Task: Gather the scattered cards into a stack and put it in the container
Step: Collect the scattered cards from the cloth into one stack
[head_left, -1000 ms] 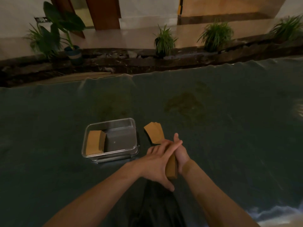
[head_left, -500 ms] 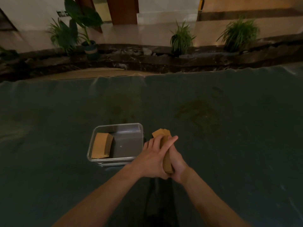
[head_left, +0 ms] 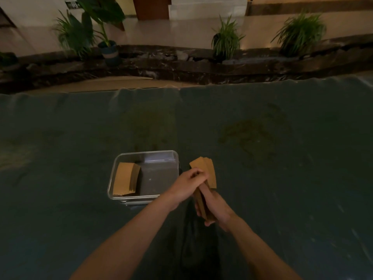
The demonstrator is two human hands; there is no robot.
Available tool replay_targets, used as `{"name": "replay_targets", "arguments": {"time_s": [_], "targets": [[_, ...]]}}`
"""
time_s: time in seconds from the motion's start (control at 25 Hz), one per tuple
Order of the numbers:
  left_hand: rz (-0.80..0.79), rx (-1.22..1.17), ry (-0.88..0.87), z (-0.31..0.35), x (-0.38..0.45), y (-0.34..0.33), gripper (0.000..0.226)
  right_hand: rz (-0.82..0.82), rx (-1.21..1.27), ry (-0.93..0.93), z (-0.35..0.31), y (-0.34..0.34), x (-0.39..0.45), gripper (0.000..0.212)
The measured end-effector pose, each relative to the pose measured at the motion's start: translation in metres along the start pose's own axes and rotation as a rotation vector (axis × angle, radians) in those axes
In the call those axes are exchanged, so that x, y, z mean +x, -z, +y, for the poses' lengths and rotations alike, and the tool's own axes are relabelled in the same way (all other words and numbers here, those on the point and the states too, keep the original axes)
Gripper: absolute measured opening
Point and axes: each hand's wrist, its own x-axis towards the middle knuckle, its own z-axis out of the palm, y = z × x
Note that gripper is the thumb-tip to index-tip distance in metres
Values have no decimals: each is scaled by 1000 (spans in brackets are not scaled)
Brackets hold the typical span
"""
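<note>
A clear plastic container (head_left: 175,158) stands on the dark green cloth, just left of my hands. A stack of tan cards (head_left: 125,178) leans inside it against its left wall. My right hand (head_left: 217,207) grips a stack of tan cards (head_left: 201,205) held on edge. My left hand (head_left: 186,186) is closed over the top end of that same stack. A few loose tan cards (head_left: 205,170) lie fanned on the cloth right behind my hands, partly hidden by them.
The dark green cloth (head_left: 282,178) covers the whole table and has faint stains at mid right. Beyond its far edge runs a dark stone border with several potted plants (head_left: 226,41). A dark gap in the cloth lies between my forearms.
My left hand has slid from flat along the stack's side up to its top end. The loose cards behind the hands show again after being mostly covered.
</note>
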Motion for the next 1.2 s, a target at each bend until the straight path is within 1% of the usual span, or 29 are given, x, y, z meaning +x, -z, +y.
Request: {"name": "replay_targets", "arguments": {"time_s": [0.08,0.16,0.2,0.32,0.4,0.44,0.48,0.56,0.6,0.76,0.88,0.96,1.04,1.08,1.2], "targets": [[8,-24,-14,-4,2,2,22,-112,77,26,4,9,-3,56],[20,-43,-11,-9,6,3,26,-220,42,39,2,12,-8,29],[36,-19,-16,-9,7,0,29,-212,17,29,1,10,-8,24],[156,63,-41,-11,10,-14,36,-21,8,-10,-2,-6,-3,31],[246,-14,-7,-14,12,-23,43,55,-18,-2,-1,-16,1,27],[271,-45,11,-16,14,-25,42,84,-42,-5,1,-18,3,26],[286,-53,27,-18,15,-27,34,104,-57,-16,3,-17,4,26],[276,-61,49,-18,16,-29,12,116,-40,-45,4,-17,4,21],[258,-68,47,-17,16,-30,10,113,-11,-57,4,-16,2,17],[235,-1,2,-10,18,-30,14,138,37,-58,-1,-13,3,13],[160,-63,9,-6,19,-27,15,161,-18,-53,-8,-9,4,11],[160,-25,-11,-8,25,-25,10,157,46,-33,-7,-8,5,13],[180,58,-12,-9,31,-25,10,165,139,-21,-2,-9,6,19],[210,106,-3,-9,36,-25,11,202,118,-1,0,-9,6,22],[319,201,80,-7,44,-27,12,436,-204,162,6,-3,10,29]]}}
